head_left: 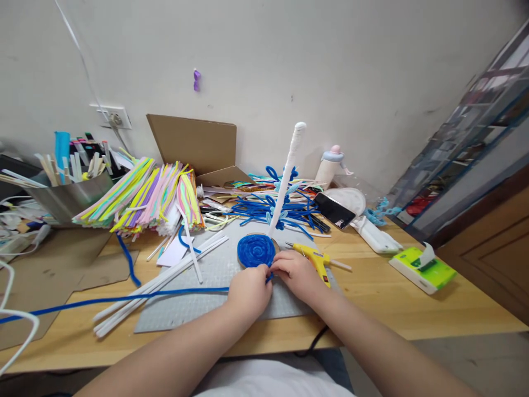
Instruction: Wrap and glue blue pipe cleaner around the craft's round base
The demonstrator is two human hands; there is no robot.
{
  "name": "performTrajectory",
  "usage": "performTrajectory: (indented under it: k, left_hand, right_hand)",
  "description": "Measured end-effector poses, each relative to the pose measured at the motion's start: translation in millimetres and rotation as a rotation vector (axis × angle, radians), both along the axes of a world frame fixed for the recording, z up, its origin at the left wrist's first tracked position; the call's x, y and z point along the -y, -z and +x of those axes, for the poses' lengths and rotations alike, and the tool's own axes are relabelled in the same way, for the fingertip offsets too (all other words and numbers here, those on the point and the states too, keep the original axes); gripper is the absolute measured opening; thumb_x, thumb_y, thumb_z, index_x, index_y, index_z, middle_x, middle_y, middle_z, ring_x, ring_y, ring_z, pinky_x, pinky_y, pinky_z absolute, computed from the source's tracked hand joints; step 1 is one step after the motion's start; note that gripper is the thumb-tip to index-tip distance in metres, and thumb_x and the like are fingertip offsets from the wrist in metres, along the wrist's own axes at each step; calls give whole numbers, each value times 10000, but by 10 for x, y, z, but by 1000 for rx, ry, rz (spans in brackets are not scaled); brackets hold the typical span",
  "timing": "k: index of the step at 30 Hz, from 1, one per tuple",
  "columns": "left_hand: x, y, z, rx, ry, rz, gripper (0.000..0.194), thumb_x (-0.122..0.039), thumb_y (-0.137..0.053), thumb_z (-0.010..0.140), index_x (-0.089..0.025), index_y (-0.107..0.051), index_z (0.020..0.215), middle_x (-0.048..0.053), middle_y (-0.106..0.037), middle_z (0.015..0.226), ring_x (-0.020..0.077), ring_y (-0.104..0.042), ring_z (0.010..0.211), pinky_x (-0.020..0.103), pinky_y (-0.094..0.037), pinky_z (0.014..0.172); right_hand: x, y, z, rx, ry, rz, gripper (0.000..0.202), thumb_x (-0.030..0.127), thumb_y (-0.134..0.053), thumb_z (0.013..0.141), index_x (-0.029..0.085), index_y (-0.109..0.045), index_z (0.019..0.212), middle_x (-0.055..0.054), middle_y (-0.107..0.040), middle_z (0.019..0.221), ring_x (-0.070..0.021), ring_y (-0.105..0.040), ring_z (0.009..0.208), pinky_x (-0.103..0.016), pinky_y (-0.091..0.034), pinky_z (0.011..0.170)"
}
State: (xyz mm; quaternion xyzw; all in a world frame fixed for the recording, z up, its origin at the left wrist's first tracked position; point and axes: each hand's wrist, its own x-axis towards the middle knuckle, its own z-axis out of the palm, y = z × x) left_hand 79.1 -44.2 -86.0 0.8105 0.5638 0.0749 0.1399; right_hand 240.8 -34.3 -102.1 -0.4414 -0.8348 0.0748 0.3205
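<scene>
A round coil of blue pipe cleaner (255, 251) covers most of a brown disc, at the foot of a white wrapped stick (286, 175) with blue loops. My left hand (250, 289) is closed at the coil's near edge, and a long blue pipe cleaner (185, 291) runs out of it to the left. Against it, my right hand (298, 273) pinches at the lower right edge, with a bit of blue showing between the fingertips. The fingers partly hide the held strand. Just right of that hand lies a yellow glue gun (317, 259).
A grey cutting mat (165, 317) lies under the work, with white sticks (136, 309) across its left side. Behind are pastel pipe cleaners (144, 198), blue pipe cleaners (248, 207), a phone (334, 209) and a bottle (329, 165). A tissue pack (421, 268) sits at right.
</scene>
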Motion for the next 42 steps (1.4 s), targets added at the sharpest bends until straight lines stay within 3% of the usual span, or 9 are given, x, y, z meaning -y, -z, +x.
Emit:
performTrajectory:
  k: [6,9,13,17,22,27,29,34,42]
  left_hand:
    - [-3,45,-48,-100,227,171,212,-208,-413,868,-214,-583,996,48,-671,854,222,-650,756,300,-453,618]
    - [-11,44,-79,-140,301,253,226,-202,-372,899,-208,-570,1007,47,-631,914,189,-628,731,278,-441,588]
    - [-4,11,-104,-172,288,309,203,-179,-392,888,-198,-560,1000,46,-599,936,196,-609,788,273,-437,581]
    - [24,-12,-112,-120,195,278,173,-184,-433,864,-187,-566,974,59,-601,941,208,-604,844,284,-445,633]
    - [40,-5,-81,160,72,24,196,-271,-441,857,-180,-611,828,64,-661,842,213,-626,796,302,-447,666]
    - [-18,-62,-22,749,-218,-794,263,-271,-315,897,-143,-537,839,17,-614,599,120,-534,415,244,-405,438]
    - [-44,-81,-18,938,-287,-978,214,-245,-337,893,-129,-512,853,11,-608,578,101,-526,393,212,-386,404]
    - [-59,-64,-25,1091,-350,-1045,133,-242,-521,826,-109,-531,827,17,-634,613,64,-536,403,150,-320,354]
    - [35,-50,54,1135,-415,-845,191,-250,-626,734,-118,-523,827,43,-691,763,50,-539,372,149,-254,291]
  right_hand:
    - [-2,1,10,-5,-4,13,185,92,-583,811,217,-703,749,-19,-677,821,-163,-585,820,-296,-457,755]
    - [-9,-4,14,3,-26,25,186,99,-566,829,210,-695,752,-18,-676,824,-162,-587,827,-328,-447,843]
    - [-1,-9,18,42,-46,32,196,113,-538,854,219,-685,780,-11,-671,832,-153,-595,827,-394,-373,994]
    - [29,-21,16,67,-48,29,172,118,-569,831,242,-686,847,-16,-673,863,-171,-593,863,-431,-350,1022]
    - [49,-19,3,28,-32,47,184,112,-570,823,253,-685,849,-7,-678,886,-161,-597,857,-428,-335,1040]
    - [47,-1,-1,-9,-37,54,194,113,-553,836,251,-688,819,2,-681,873,-148,-605,850,-413,-336,1038]
    - [44,11,5,-19,-31,48,191,115,-561,835,253,-692,818,5,-685,885,-146,-607,854,-415,-325,1048]
    - [41,32,22,-12,-24,25,192,134,-558,851,261,-702,842,4,-691,909,-147,-611,851,-432,-307,1064]
    - [34,37,25,-28,-39,33,229,125,-537,857,284,-700,880,9,-692,917,-151,-613,863,-450,-302,1064]
